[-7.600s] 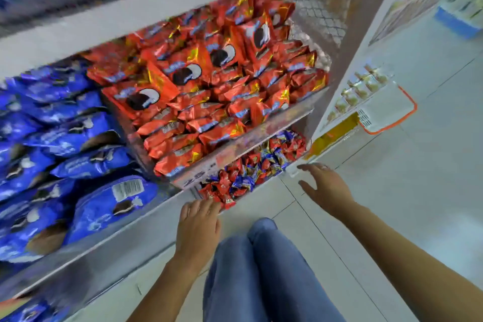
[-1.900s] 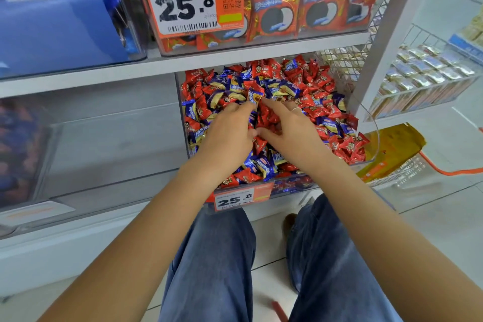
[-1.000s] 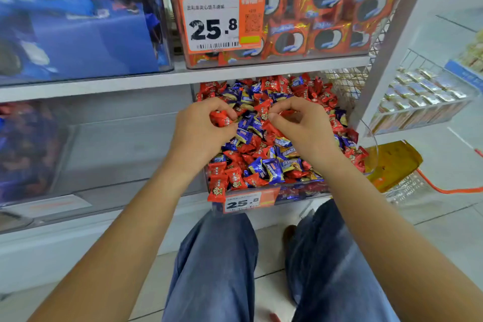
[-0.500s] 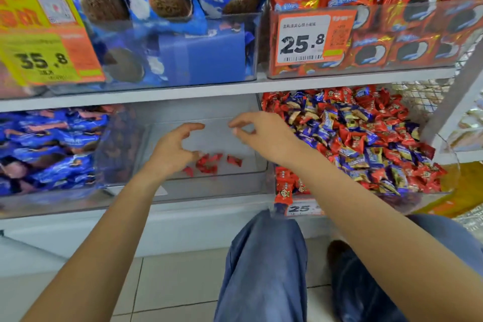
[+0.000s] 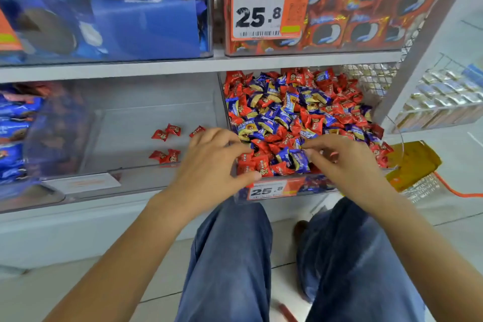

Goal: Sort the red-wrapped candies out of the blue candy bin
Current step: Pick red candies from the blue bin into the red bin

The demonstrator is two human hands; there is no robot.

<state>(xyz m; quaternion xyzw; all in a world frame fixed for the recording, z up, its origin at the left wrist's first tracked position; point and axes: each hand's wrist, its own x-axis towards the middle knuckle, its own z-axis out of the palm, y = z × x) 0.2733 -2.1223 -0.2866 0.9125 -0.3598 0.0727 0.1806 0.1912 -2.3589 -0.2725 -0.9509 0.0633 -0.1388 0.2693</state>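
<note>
Where fingers (image 5: pixel 243 149) hover, candies (image 5: pixel 264 165) beneath.

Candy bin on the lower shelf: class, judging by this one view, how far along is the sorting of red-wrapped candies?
Barely begun. Done: five red candies lie in the clear bin to the left. In hand: the left hand and right hand hover over the front of the mixed candy bin, fingers spread, with nothing visibly pinched. Left: many red wrappers are mingled with the blue candies throughout the pile.
</note>
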